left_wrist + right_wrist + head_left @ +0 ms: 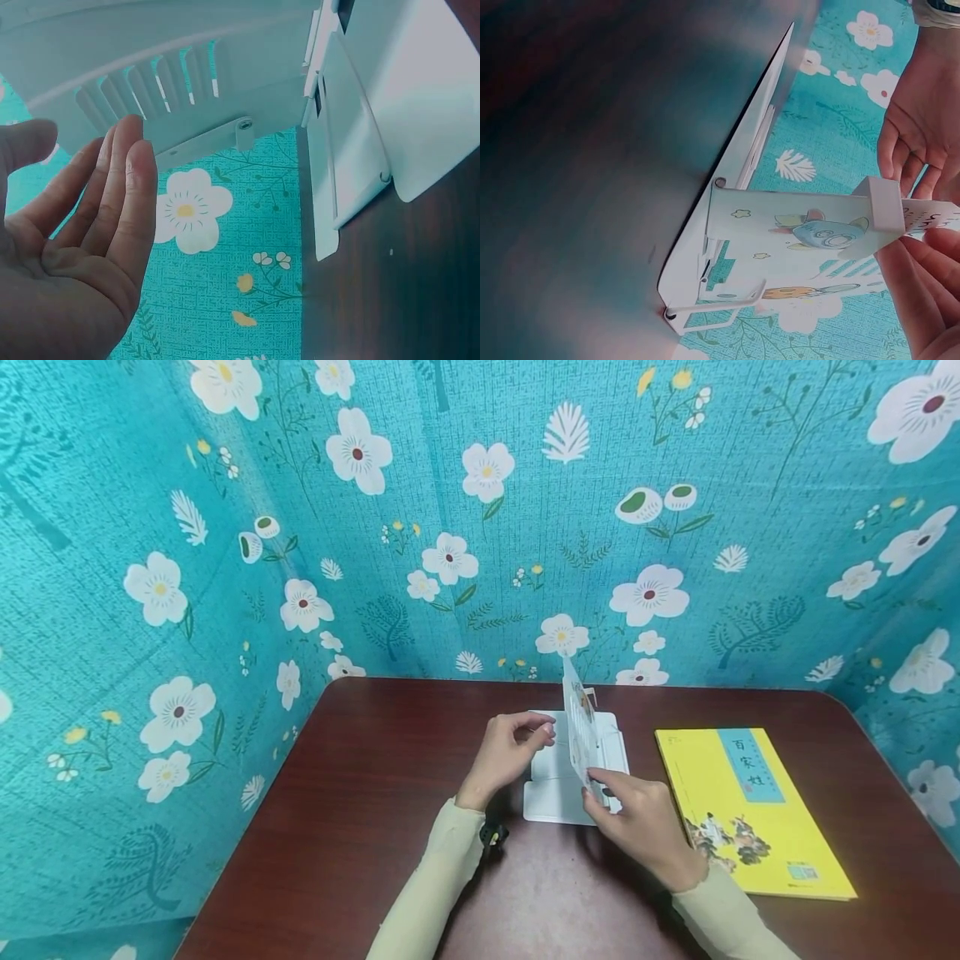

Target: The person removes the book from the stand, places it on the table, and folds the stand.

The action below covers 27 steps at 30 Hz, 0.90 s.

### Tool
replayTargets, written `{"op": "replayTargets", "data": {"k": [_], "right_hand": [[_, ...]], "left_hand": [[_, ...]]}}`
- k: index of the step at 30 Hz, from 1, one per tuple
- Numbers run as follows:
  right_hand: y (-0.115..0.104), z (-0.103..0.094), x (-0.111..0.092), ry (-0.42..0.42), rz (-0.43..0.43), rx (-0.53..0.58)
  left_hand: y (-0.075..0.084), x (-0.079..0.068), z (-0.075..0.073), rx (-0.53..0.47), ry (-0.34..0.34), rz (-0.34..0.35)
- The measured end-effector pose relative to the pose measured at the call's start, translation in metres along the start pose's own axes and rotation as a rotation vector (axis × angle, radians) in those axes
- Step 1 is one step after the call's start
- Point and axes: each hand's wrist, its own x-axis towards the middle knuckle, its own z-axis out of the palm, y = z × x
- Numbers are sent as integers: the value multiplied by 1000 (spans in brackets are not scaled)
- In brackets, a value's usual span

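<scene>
A white folding book stand (558,803) lies on the table, its slotted panel (577,718) raised nearly upright from the flat base. Cartoon animals decorate one face of that panel (787,217) in the right wrist view. My right hand (645,822) pinches the panel's near edge between thumb and fingers. On the panel's other side is my left hand (510,752), fingers loosely bent over the base and holding nothing. The left wrist view shows this hand (90,225) apart from the slotted back (255,60). A wire bracket (724,307) juts from the stand.
A yellow book (750,827) with a blue title block lies to the right of the stand. The dark red tabletop (352,793) extends left and toward me. Behind it hangs a teal floral cloth (420,485). A small black device (492,837) is at my left wrist.
</scene>
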Motion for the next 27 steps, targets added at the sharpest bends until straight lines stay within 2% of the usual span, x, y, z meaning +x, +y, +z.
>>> {"op": "replayTargets", "data": {"k": [5,16,20,27], "right_hand": [[-1,3,1,-1,-18,1],[-3,8,2,-21,-31,1],[-4,10,3,-20,-47,-5],[-7,13,4,-17,-89,-24]], "left_hand": [[3,1,-2,-85,14,-26],[5,0,-1,-178,33,-66],[7,-1,-2,-177,57,-66],[5,-2,-7,-81,112,-73]]}}
